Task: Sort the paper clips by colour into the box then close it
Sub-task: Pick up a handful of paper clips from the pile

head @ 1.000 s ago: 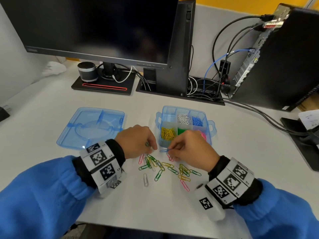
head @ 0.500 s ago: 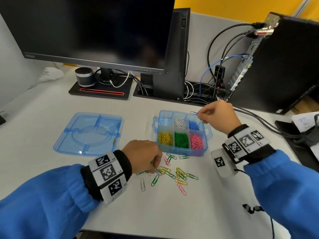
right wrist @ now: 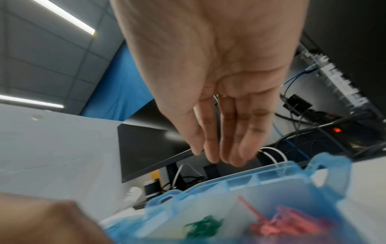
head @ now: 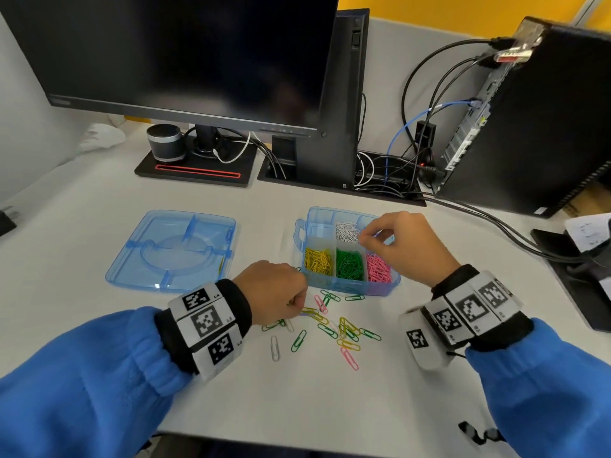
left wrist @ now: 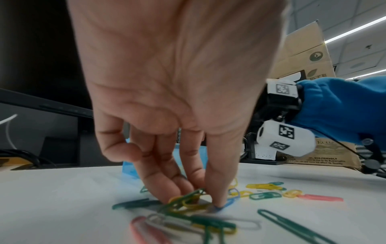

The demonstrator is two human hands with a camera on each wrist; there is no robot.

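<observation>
1. Box (head: 347, 285): open, on the worktop at 12 o'clock of the loose clips; white, yellow, green and pink clips lay in separate compartments, and the blue compartment was hidden under the right hand.
2. Lid (head: 172, 249): lay apart, at 9 o'clock of the box.
3. Loose paper clips (head: 330, 325): mixed colours, overlapping, just in front of the box.
4. Left hand (head: 274, 289): fingers (left wrist: 217, 194) pressed together, tips down on the tangle, one on a blue clip (left wrist: 227, 203); pinch not confirmed.
5. Right hand (head: 406, 242): over the box's back row; fingers straight in the wrist view, nothing seen held.
6. Handling advice: slide one clip free of the tangle before lifting; match its colour, drop it low over its compartment.
</observation>
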